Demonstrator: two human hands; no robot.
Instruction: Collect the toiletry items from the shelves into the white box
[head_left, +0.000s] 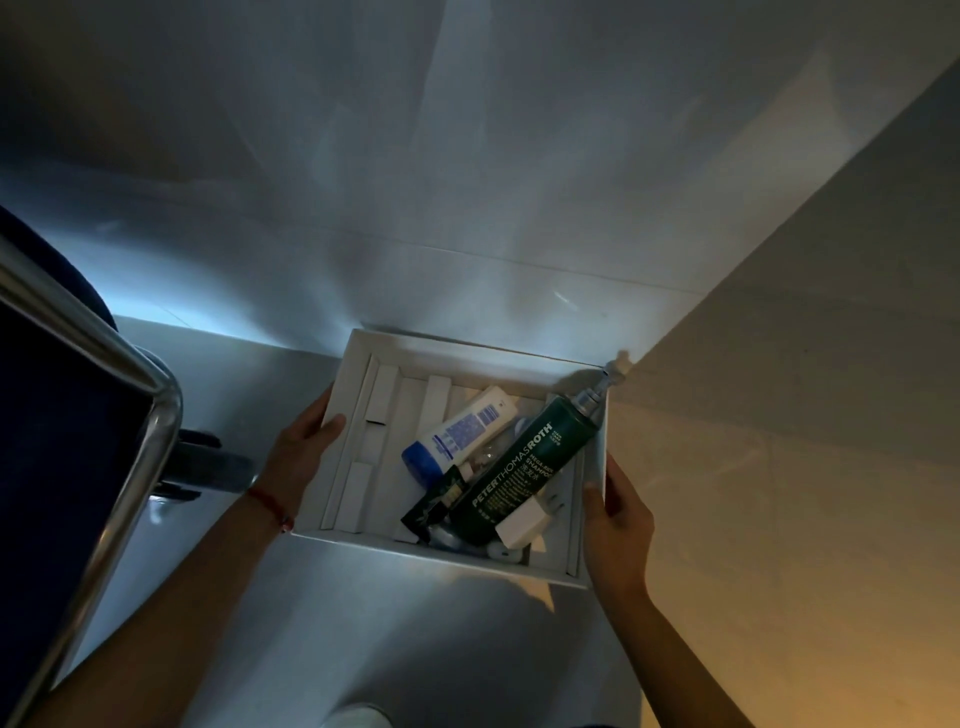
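I hold the white box (358, 405) in front of me above a pale floor, one hand on each side. My left hand (298, 457) grips its left wall with the thumb over the rim. My right hand (615, 514) grips the right wall. Inside lie a tall dark green shampoo bottle (519, 467) with its pump poking over the far right corner, a white tube with a blue cap (457, 431), a small dark sachet (434, 506) and a white plug adapter (524, 522). White cardboard dividers (379, 415) fill the box's left part.
A chrome-framed chair or cart with dark blue fabric (78, 426) stands close on the left. A wall (805, 364) runs along the right. The pale tiled floor (415, 208) stretches ahead in dim light. A light shoe tip (358, 719) shows at the bottom edge.
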